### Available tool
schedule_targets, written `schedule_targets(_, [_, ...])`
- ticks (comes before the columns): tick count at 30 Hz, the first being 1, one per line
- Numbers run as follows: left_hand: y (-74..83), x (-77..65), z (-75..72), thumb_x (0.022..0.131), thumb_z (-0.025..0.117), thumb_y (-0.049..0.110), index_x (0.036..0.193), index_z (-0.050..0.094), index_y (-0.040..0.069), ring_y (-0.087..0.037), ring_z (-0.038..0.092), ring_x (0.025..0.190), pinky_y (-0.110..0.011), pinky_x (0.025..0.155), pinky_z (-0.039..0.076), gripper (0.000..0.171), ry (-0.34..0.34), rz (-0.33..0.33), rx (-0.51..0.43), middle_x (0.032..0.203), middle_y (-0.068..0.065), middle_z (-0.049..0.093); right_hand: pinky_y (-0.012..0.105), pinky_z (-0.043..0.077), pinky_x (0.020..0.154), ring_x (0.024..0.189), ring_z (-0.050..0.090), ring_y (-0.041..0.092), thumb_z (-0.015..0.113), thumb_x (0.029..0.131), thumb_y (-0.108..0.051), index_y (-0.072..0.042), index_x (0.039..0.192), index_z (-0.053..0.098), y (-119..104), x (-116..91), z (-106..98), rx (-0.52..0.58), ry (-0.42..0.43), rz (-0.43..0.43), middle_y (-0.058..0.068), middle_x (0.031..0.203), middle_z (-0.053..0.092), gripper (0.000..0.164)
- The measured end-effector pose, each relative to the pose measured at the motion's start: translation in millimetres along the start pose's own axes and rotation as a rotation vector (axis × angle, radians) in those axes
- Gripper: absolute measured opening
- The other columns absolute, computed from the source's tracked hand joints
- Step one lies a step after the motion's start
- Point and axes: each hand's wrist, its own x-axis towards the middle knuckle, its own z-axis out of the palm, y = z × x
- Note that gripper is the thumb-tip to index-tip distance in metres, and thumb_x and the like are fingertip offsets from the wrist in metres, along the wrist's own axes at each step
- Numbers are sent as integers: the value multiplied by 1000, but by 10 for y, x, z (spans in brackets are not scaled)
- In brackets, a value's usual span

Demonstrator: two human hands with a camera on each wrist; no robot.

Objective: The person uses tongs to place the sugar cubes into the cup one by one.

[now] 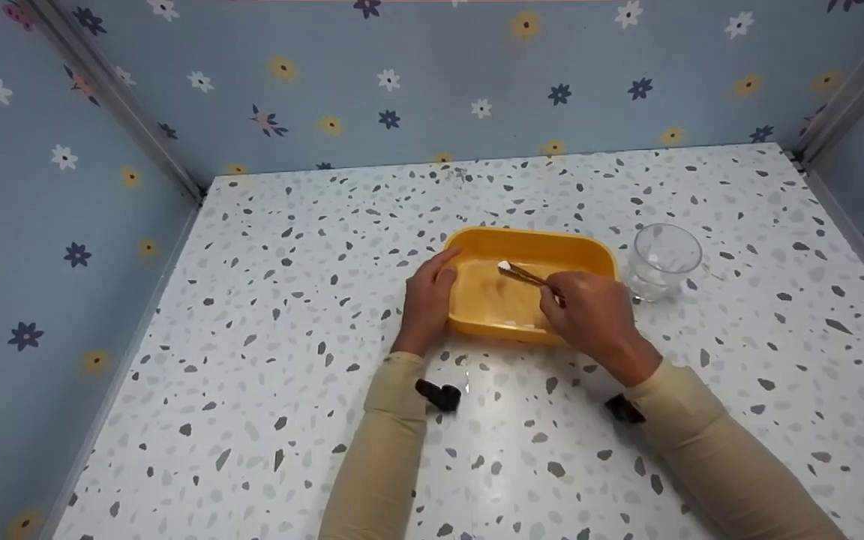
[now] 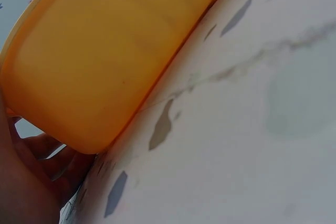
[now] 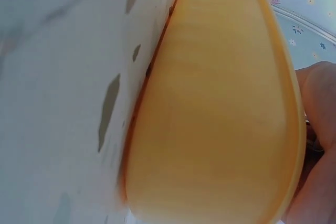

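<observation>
A yellow rectangular tray (image 1: 488, 296) lies on the speckled tabletop. My left hand (image 1: 429, 304) grips its left end, thumb at the rim and fingers against the outer wall; the left wrist view shows these fingers (image 2: 52, 156) at the tray's corner. Over the tray, my right hand (image 1: 593, 311) pinches metal tweezers (image 1: 528, 277), whose tips hold a small white piece (image 1: 505, 265). A few white bits (image 1: 510, 323) lie along the tray's near inner edge. In the right wrist view the tray's wall hides most of the tweezers.
To the right of the tray stands a clear cup (image 1: 664, 259), with something whitish or clear low inside it. Blue flowered panels (image 1: 432, 90) close off the back and both sides of the speckled table (image 1: 289, 300).
</observation>
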Motion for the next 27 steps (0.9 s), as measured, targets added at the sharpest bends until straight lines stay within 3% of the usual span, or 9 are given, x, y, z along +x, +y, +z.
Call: schedule_targets(27, [-31, 21, 3, 102, 46, 22, 139, 62, 17, -15, 50, 131, -32, 112, 35, 40, 2, 27, 34, 141, -1, 58, 35, 40, 41, 49, 50, 21, 68, 87, -13, -2, 79, 72, 102, -55, -87, -9, 25, -9, 5, 64, 62, 14])
